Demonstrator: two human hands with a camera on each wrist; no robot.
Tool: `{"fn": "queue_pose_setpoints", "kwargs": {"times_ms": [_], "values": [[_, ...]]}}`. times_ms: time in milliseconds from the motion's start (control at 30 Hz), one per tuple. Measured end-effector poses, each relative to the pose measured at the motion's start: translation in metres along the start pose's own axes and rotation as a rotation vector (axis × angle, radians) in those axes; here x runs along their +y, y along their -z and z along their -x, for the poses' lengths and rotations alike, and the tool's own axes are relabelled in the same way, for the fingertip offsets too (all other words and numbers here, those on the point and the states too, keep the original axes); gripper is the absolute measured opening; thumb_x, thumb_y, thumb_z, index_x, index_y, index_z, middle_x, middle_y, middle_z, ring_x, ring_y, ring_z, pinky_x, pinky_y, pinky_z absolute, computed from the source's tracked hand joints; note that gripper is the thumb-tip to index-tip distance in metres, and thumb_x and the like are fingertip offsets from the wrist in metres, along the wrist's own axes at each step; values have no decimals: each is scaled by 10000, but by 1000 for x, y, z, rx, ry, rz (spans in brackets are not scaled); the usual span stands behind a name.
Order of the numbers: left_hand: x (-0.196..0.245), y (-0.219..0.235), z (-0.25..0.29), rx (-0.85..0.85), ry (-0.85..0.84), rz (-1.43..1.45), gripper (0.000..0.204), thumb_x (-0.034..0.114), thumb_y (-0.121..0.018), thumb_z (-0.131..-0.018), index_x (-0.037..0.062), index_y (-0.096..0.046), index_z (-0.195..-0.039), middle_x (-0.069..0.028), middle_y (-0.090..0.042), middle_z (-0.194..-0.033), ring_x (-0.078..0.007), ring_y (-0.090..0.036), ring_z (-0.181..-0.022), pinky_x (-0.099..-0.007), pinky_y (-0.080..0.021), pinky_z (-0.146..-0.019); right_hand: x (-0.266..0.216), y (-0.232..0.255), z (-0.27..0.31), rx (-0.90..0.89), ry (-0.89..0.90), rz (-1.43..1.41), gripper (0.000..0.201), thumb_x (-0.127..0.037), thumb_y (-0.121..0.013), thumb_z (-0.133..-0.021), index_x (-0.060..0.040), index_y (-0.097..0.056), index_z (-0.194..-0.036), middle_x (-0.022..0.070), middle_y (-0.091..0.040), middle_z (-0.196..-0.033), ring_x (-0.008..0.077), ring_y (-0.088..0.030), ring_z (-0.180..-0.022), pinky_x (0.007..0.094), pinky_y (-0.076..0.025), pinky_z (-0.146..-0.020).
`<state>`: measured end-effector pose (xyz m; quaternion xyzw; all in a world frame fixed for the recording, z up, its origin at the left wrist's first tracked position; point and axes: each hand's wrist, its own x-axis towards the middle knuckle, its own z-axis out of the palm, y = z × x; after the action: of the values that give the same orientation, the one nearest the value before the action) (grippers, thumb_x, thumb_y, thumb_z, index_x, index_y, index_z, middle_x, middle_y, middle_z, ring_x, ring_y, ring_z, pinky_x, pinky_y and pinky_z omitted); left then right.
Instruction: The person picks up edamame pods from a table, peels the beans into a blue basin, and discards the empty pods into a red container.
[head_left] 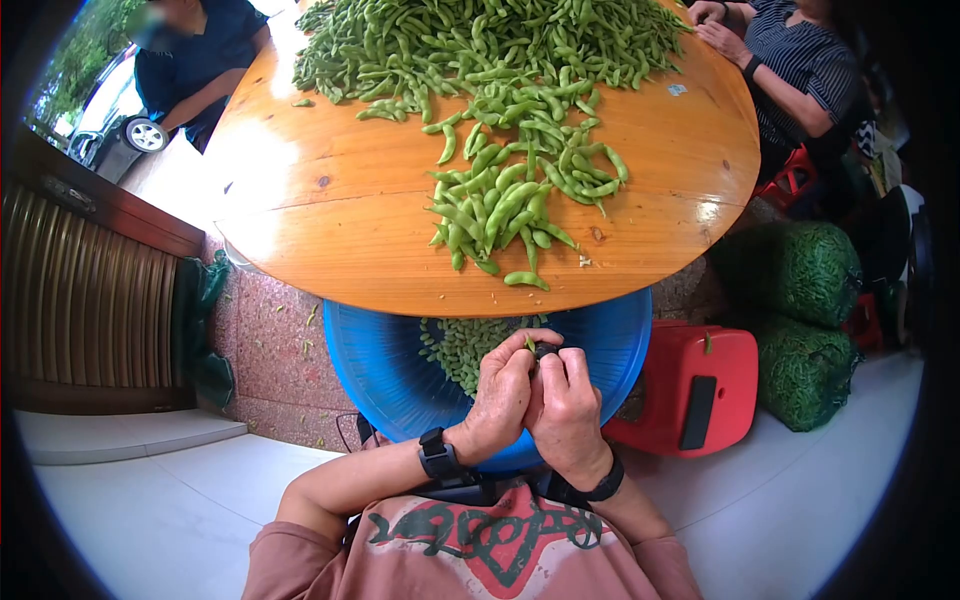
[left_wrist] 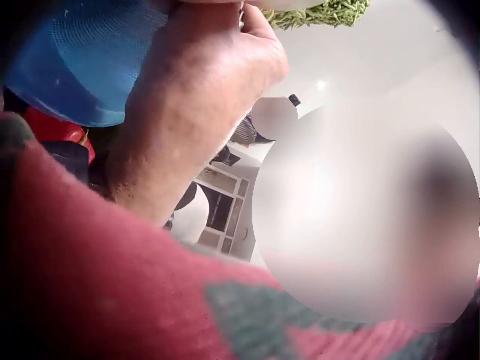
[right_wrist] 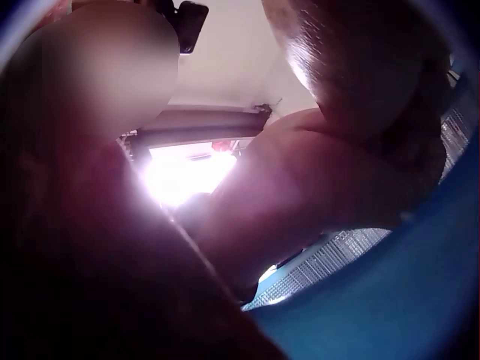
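Both hands meet over the blue basin (head_left: 375,385), fingertips close together and curled. Between them a small green bean pod (head_left: 530,343) shows, pinched by the left hand (head_left: 498,400) and the right hand (head_left: 568,415). Something small and dark (head_left: 544,350) sits at the fingertips; what it is cannot be told. Shelled beans (head_left: 460,350) lie in the basin below. Loose pods (head_left: 495,210) are spread on the wooden table (head_left: 330,230), in front of a large heap (head_left: 480,45). Both wrist views show skin and the basin's blue wall, but the fingertips and pod are hidden.
The table's rounded edge overhangs the basin. A red stool (head_left: 725,390) stands to the right, beside green net sacks (head_left: 805,365) filled with pods. Two people sit at the table, one at the far left and one at the far right. Scraps lie on the floor at left.
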<state>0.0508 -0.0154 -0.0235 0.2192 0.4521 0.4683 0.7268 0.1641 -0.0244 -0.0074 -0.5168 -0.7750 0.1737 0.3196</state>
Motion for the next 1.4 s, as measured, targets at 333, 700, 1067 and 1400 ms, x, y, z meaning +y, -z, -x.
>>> {"fn": "queue_pose_setpoints", "kwargs": {"times_ms": [333, 700, 1067, 1400], "values": [[13, 2, 3, -187, 100, 103, 189, 283, -452, -1085, 131, -547, -1146, 47, -497, -804, -51, -400, -641, -209, -313, -519, 23, 21, -11, 130, -72, -234, 63, -14, -620, -901, 30, -579, -920, 124, -581, -794, 295, -612, -670, 371, -500, -589], [40, 25, 2, -346, 344, -110, 220, 249, -477, -1058, 72, -606, -1035, 15, -534, -754, -51, -416, -592, -220, -313, -489, 31, 31, -7, -252, -757, -1303, 117, -80, -590, -985, -1, -607, -901, -23, -532, -728, 47, -468, -575, 213, -328, -465], [21, 27, 0, -277, -191, -676, 153, 129, -557, -998, 6, -605, -1074, -45, -553, -701, -166, -592, -651, -307, -489, -588, 26, 63, -9, -125, -464, -557, 73, -28, -602, -892, 36, -588, -862, 111, -531, -698, 195, -560, -581, 320, -439, -549], [94, 9, -20, 70, -1022, -1508, 199, 9, -679, -861, 18, -631, -1054, -128, -569, -916, -323, -657, -758, -403, -542, -642, 63, 144, 12, -37, -373, 118, 169, 18, -611, -865, 43, -641, -1029, 184, -654, -771, 333, -642, -651, 387, -495, -606]]}}
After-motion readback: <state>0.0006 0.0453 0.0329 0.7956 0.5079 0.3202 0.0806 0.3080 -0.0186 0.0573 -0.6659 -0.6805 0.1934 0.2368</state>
